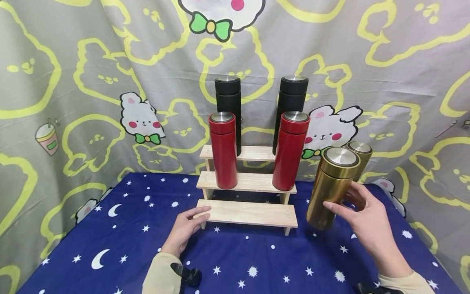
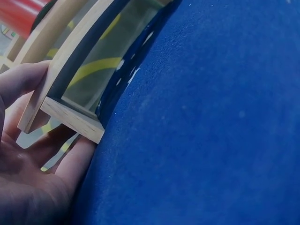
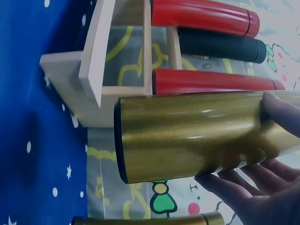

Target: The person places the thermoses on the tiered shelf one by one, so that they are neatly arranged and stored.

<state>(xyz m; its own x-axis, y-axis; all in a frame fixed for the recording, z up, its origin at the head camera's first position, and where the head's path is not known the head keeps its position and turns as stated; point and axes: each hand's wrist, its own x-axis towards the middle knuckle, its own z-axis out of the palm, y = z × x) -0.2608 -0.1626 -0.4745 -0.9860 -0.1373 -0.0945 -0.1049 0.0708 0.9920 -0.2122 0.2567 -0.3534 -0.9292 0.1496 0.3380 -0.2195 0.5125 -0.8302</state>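
Observation:
My right hand grips a gold thermos flask with a silver-topped lid, thumb on the near side and fingers round the far side. It is held slightly tilted, right of a three-step wooden stand; in the right wrist view its dark base is off the table. My left hand holds the left end of the lowest step, the thumb over the board and the fingers by its leg. On the middle step stand two red flasks. Two black flasks stand on the top step.
Another gold flask stands behind the held one, partly hidden by it. A dark blue cloth with stars and moons covers the table. Behind hangs a grey curtain with yellow outlines and cartoon rabbits.

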